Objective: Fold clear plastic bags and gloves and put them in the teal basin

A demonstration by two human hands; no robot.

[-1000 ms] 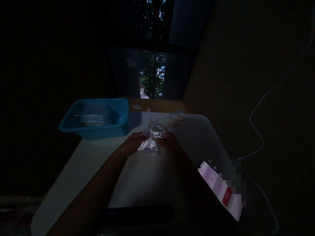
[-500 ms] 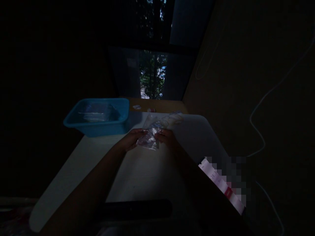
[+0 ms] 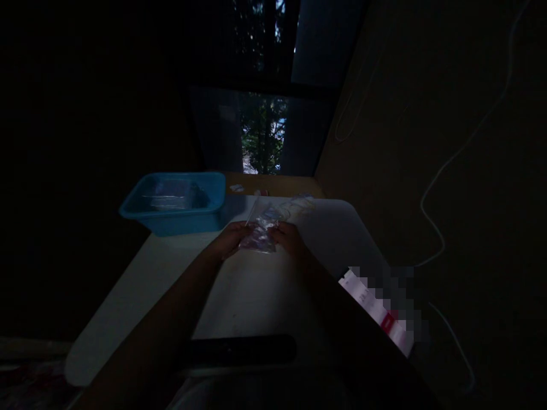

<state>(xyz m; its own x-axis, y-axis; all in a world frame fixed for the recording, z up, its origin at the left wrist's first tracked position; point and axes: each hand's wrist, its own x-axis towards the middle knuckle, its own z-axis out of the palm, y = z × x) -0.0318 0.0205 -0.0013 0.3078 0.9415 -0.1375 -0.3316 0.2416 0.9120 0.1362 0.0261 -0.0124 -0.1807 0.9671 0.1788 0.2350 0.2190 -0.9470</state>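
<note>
Above the white table [image 3: 252, 296], both my hands grip a clear, crinkled plastic bag [image 3: 258, 244]. My left hand [image 3: 232, 238] pinches its left edge, fingers closed. On the opposite edge my right hand [image 3: 288, 234] is closed too, thumb on top. Light glints off the bag; what is inside it, if anything, I cannot make out in the dim light. Just beyond the bag lies a loose heap of clear plastic [image 3: 301, 202] at the table's far edge.
A blue basin [image 3: 188, 223] holding clear plastic packs stands at the table's back left. A lit phone screen [image 3: 371, 307] shows beside my right forearm. In front of me lies a long dark object [image 3: 243, 350]. A white cable [image 3: 444, 168] hangs on the right.
Both hands keep hold of the bag, and its lower part has shifted and looks flatter. The view has moved slightly, so the basin and phone appear a little displaced.
</note>
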